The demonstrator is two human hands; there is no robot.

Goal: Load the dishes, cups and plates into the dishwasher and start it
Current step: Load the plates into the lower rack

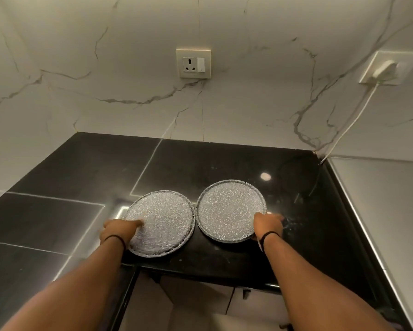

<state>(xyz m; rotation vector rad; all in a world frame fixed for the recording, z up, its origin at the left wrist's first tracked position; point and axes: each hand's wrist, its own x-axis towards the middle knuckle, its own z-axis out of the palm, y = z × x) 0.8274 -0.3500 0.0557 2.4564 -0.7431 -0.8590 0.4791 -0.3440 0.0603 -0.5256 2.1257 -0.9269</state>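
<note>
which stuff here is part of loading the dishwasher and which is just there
Part of the job:
left plate, gripped at its near edge by the left hand
right plate, gripped at its right rim by the right hand

Just there:
wall socket
plug and its white cord
black counter

Two speckled plates (227,206) side by side on black counter (81,211), hands (268,224) at rims.

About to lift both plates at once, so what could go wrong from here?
The left plate overhangs the black countertop edge; a slip of the left hand could drop it. The plates' rims nearly touch, so lifting together may knock them. The right hand holds only the right plate rim, a thin grip.
</note>
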